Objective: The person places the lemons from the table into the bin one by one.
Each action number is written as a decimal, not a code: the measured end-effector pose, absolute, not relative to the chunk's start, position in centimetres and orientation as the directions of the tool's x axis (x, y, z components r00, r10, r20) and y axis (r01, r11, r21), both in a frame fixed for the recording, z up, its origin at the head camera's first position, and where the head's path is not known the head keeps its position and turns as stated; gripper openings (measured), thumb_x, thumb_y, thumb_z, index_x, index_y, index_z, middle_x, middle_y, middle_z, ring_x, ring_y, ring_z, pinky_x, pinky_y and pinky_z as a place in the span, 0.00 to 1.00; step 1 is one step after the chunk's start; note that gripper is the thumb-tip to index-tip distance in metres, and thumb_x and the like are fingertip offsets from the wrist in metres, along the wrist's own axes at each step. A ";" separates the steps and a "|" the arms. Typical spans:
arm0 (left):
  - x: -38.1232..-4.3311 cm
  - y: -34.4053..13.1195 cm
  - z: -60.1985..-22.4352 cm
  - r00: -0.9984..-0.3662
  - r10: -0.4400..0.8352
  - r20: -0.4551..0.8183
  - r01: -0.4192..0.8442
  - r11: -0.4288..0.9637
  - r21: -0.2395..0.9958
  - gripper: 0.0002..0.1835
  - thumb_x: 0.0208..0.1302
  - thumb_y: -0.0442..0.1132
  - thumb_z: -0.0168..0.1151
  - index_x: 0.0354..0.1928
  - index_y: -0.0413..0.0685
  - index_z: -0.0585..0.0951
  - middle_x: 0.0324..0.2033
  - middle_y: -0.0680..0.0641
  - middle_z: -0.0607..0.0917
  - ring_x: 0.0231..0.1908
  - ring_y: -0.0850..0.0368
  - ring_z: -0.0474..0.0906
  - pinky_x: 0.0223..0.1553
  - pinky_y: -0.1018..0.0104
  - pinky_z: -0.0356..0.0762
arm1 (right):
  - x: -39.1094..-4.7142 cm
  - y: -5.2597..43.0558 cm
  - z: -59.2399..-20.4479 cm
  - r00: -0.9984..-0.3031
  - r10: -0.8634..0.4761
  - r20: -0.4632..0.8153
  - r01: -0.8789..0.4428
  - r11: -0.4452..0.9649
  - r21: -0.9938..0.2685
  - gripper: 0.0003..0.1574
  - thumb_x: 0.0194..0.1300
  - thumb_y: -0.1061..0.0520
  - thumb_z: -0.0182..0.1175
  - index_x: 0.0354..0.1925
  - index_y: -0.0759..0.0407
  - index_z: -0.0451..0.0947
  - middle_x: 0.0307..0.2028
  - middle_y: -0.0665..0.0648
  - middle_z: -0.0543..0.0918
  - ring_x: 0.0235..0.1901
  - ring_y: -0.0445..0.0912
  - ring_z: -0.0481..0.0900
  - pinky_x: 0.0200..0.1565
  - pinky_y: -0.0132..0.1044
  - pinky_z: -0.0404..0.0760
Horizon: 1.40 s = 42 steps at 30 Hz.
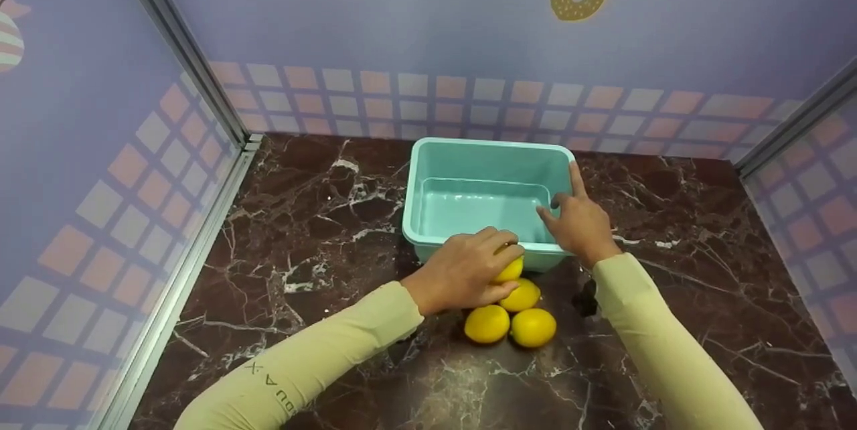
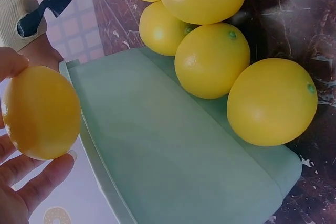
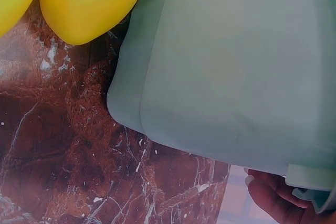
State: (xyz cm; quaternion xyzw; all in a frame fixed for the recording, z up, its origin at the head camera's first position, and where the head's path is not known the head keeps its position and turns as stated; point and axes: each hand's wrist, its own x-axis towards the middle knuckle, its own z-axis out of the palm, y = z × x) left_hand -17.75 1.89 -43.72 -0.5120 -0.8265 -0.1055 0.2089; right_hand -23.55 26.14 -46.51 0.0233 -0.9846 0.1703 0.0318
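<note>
A yellow lemon (image 1: 510,270) was in the left hand (image 1: 462,272), its fingers curled round the fruit, at the near rim of a pale turquoise tub (image 1: 412,192). The right hand (image 1: 584,228) clasped the tub's right side, thumb over the inside, fingers closed about the rim, one stretched along it. Five loose lemons (image 2: 212,61), some hidden from the head view by the left hand, lay clustered just in front of the tub on a dark, white-veined worktop (image 1: 308,229). Pale yellow sleeves (image 1: 375,323) covered both forearms. Behind stood a lilac wall (image 1: 462,21) with pink and white checks.
</note>
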 end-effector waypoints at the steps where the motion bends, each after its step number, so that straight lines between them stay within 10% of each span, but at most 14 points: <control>1: -17.8 1.9 -43.7 -0.387 0.801 0.457 0.891 0.452 -0.038 0.21 0.62 0.55 0.59 0.51 0.51 0.78 0.49 0.50 0.80 0.41 0.57 0.79 0.33 0.67 0.82 | -23.6 26.1 -46.5 -0.997 -0.036 0.072 -0.058 0.941 -0.333 0.28 0.69 0.42 0.54 0.46 0.66 0.80 0.77 0.62 0.39 0.34 0.61 0.81 0.39 0.59 0.77; 42: -19.1 2.9 -42.6 -0.389 0.795 0.466 0.888 0.459 -0.042 0.19 0.62 0.54 0.59 0.50 0.51 0.78 0.48 0.50 0.80 0.41 0.57 0.79 0.32 0.68 0.81 | -23.7 26.2 -46.6 -0.998 -0.029 0.050 -0.044 0.943 -0.330 0.30 0.69 0.41 0.54 0.49 0.65 0.80 0.77 0.60 0.39 0.32 0.60 0.80 0.37 0.56 0.77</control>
